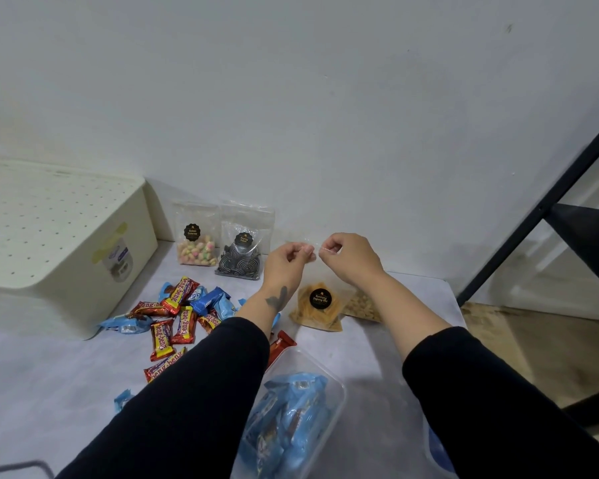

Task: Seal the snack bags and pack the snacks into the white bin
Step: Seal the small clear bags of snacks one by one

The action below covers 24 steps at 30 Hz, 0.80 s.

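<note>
Both hands pinch the top strip of a clear plastic snack bag w/ orange sticks and a black round label (317,305): left hand (286,262) and right hand (348,257) close together, fingers curled on the film. Bag stands on the pale grey table (49,392), near the wall. Likely light, floppy, slippery; contents brittle, so grip the seal edge only. White perforated-lid plastic bin (66,243) sits far left, lid on. Scattered red and blue candy wrappers (177,316) lie between; table's right edge is near.
</note>
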Available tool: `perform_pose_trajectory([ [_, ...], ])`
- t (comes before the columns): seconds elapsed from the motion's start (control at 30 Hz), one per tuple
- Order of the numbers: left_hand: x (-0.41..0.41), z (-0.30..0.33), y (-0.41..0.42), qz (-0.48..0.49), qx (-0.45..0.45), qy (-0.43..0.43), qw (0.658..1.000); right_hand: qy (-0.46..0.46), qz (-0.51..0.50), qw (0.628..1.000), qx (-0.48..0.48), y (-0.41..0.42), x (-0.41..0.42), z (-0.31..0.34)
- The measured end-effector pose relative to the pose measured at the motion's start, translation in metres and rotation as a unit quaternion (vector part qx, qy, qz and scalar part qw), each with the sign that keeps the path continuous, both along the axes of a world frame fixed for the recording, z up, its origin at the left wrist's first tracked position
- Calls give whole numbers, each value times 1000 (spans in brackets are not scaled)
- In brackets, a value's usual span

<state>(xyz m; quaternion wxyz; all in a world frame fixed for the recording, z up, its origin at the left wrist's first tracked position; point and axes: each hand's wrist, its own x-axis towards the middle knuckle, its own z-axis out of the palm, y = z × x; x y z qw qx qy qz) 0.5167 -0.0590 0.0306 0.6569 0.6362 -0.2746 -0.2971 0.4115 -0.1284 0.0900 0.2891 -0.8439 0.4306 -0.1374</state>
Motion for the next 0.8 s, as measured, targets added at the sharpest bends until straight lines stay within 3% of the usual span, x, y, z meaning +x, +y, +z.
perform_pose_trajectory([
  [0.47,7,5,0,7,28,-51,998,5,4,1000,-7,4,4,0],
  [0.67,11,4,-5,17,22,-51,998,7,49,998,28,-7,0,8],
  [0.8,6,4,-8,22,13,-62,998,-15,6,999,43,-8,-3,7],
])
